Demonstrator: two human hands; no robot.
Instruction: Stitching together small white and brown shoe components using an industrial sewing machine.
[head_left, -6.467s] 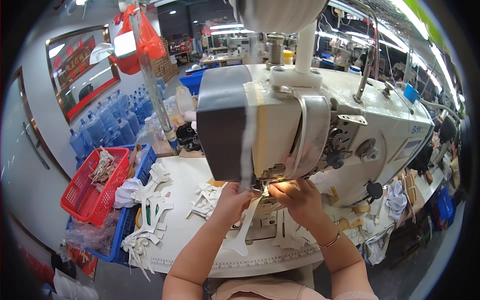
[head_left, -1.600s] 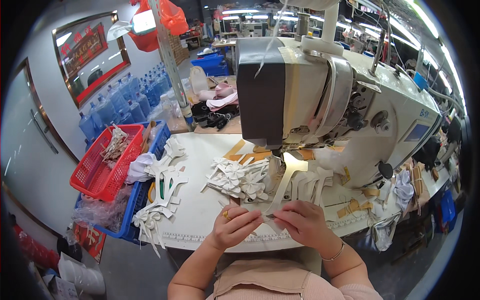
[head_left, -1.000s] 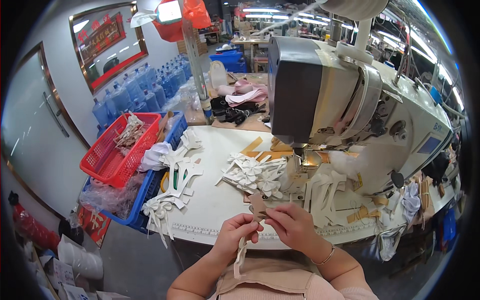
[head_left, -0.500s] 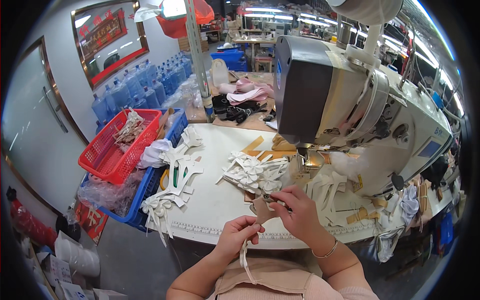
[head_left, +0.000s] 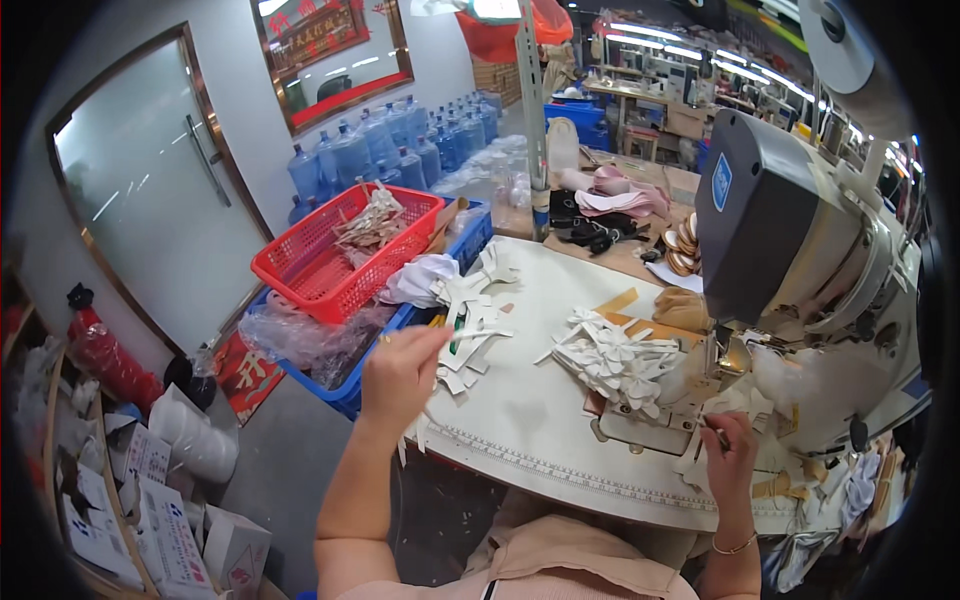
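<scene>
My left hand [head_left: 398,378] is raised over the table's left side, beside the blue crate. Its fingers are pinched together at a thin white cut strip [head_left: 482,333], over a pile of white cut-out pieces [head_left: 463,292]. On the right, my right hand [head_left: 732,450] is closed round a small dark tool [head_left: 722,438], mostly hidden by the fingers. It is beside white pieces lying below the sewing machine's head [head_left: 770,200]. Between my hands, a heap of white strappy pieces with flower-like shapes [head_left: 615,360] lies on the white table [head_left: 520,420].
A red basket [head_left: 300,262] holding pale scraps rests on a blue crate [head_left: 345,385] with clear plastic bags. Blue water bottles [head_left: 350,155] line the wall. Pink and black pieces [head_left: 620,195] lie on the table behind. A ruler strip [head_left: 580,482] follows the front edge.
My hands have parted from the beige-white piece they held together in front of me. The left has moved left over the pile, the right rightward to the machine. The view has turned left.
</scene>
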